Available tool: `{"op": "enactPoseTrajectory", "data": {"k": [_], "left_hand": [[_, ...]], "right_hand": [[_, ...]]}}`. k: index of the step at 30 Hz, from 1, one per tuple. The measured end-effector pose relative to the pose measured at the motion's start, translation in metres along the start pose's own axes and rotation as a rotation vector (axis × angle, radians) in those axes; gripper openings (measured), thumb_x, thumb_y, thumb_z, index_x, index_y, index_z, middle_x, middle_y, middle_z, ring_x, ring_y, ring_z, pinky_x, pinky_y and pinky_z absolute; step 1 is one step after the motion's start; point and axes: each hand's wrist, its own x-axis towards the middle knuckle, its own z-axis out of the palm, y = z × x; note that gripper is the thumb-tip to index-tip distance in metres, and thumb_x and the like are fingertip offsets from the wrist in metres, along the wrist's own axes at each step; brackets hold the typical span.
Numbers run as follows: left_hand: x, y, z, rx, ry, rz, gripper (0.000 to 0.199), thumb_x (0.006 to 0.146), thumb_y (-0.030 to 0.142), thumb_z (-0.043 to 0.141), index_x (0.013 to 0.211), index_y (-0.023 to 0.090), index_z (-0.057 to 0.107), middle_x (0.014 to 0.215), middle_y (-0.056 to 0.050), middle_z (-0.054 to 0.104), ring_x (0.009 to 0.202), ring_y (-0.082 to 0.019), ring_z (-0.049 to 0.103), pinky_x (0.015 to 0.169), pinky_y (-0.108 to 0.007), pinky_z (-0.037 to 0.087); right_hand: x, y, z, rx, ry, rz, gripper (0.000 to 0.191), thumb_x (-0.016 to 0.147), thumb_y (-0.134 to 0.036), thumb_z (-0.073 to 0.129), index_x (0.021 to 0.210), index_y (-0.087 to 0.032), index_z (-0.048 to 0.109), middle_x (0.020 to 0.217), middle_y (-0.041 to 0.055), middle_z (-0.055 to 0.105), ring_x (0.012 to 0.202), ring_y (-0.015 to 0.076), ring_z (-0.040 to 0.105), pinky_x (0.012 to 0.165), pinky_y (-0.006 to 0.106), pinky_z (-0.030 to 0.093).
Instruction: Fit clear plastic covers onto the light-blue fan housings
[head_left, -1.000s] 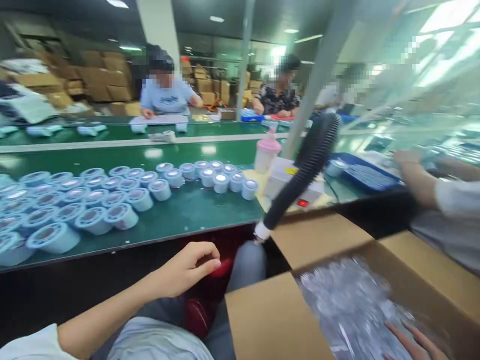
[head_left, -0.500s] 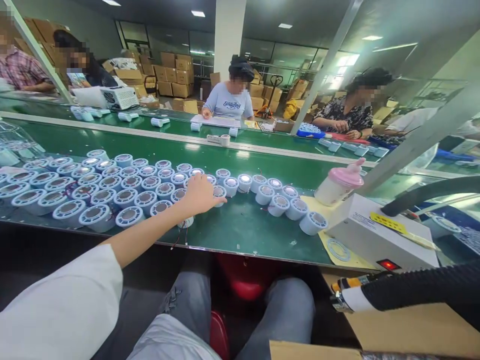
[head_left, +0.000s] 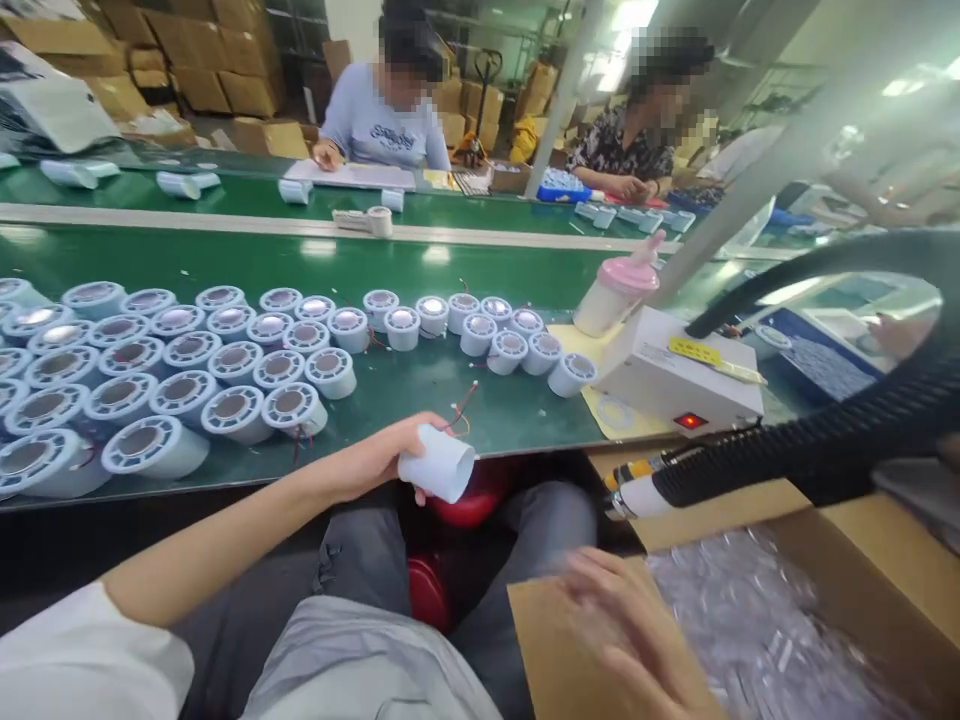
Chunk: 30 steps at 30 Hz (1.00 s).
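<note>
My left hand (head_left: 396, 448) is closed around a light blue cylindrical housing (head_left: 441, 466), tipped on its side with its open end facing right. Thin red and dark wires (head_left: 465, 402) stick out behind it. It is held just above the table's front edge, over my lap. My right hand (head_left: 637, 625), smeared by motion, is at the lower right over the flap of a cardboard box (head_left: 551, 640). Clear plastic parts (head_left: 757, 610) fill that box. Whether the right hand has anything in its fingers is too blurred to see.
Rows of similar blue housings (head_left: 191, 345) stand on the green table (head_left: 405, 395). To the right are a pink-lidded cup (head_left: 619, 285), a grey box with a lit red switch (head_left: 675, 375) and a black hose (head_left: 810, 430). Two people work across the line.
My left hand has drawn a blue housing from the rows toward me and tilted it. My right hand has come into view over the box. The view has turned right and downward.
</note>
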Motion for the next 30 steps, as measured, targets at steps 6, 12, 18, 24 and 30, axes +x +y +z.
{"op": "enactPoseTrajectory", "data": {"k": [6, 12, 18, 24, 30], "left_hand": [[0.01, -0.015, 0.049, -0.435, -0.355, -0.202, 0.038, 0.078, 0.049, 0.051, 0.087, 0.013, 0.057, 0.066, -0.001, 0.054, 0.049, -0.01, 0.047, 0.043, -0.021, 0.036], [0.005, 0.001, 0.048, 0.25, -0.321, 0.241, 0.018, 0.086, 0.029, 0.053, 0.093, 0.019, 0.065, 0.096, -0.003, 0.059, 0.087, -0.016, 0.056, 0.079, -0.027, 0.045], [-0.004, -0.01, 0.053, 0.255, -0.101, 0.329, 0.033, 0.077, 0.035, 0.071, 0.104, 0.019, 0.062, 0.101, -0.004, 0.06, 0.091, -0.018, 0.058, 0.082, -0.029, 0.046], [-0.003, -0.034, 0.054, 0.286, -0.054, 0.492, 0.065, 0.062, 0.048, 0.082, 0.12, 0.024, 0.063, 0.109, -0.009, 0.054, 0.101, -0.024, 0.056, 0.09, -0.039, 0.048], [-0.003, -0.04, 0.054, 0.131, -0.211, 0.552, 0.071, 0.065, 0.036, 0.082, 0.13, 0.027, 0.056, 0.128, -0.012, 0.059, 0.119, -0.028, 0.055, 0.101, -0.042, 0.046]], "right_hand": [[0.069, -0.057, 0.036, -0.51, 0.115, -0.261, 0.047, 0.084, -0.019, 0.057, 0.131, -0.023, 0.056, 0.127, 0.0173, 0.055, 0.105, 0.0314, 0.061, 0.082, 0.045, 0.058], [0.074, -0.056, 0.029, -0.465, -0.095, -0.063, 0.033, 0.074, -0.003, 0.06, 0.099, -0.022, 0.069, 0.137, 0.0146, 0.05, 0.112, 0.0324, 0.057, 0.084, 0.048, 0.056], [0.071, -0.063, 0.027, -0.057, -0.117, 0.068, 0.007, 0.08, -0.022, 0.069, 0.086, -0.023, 0.065, 0.122, 0.009, 0.056, 0.113, 0.0249, 0.057, 0.092, 0.04, 0.052], [0.075, -0.072, 0.03, 0.185, 0.067, 0.233, 0.024, 0.087, -0.027, 0.056, 0.066, -0.02, 0.063, 0.098, 0.0086, 0.061, 0.093, 0.0209, 0.063, 0.064, 0.027, 0.052], [0.08, -0.065, 0.033, 0.441, 0.184, 0.365, 0.023, 0.076, -0.03, 0.069, 0.054, -0.02, 0.066, 0.086, 0.0068, 0.069, 0.083, 0.0209, 0.065, 0.065, 0.03, 0.054]]}}
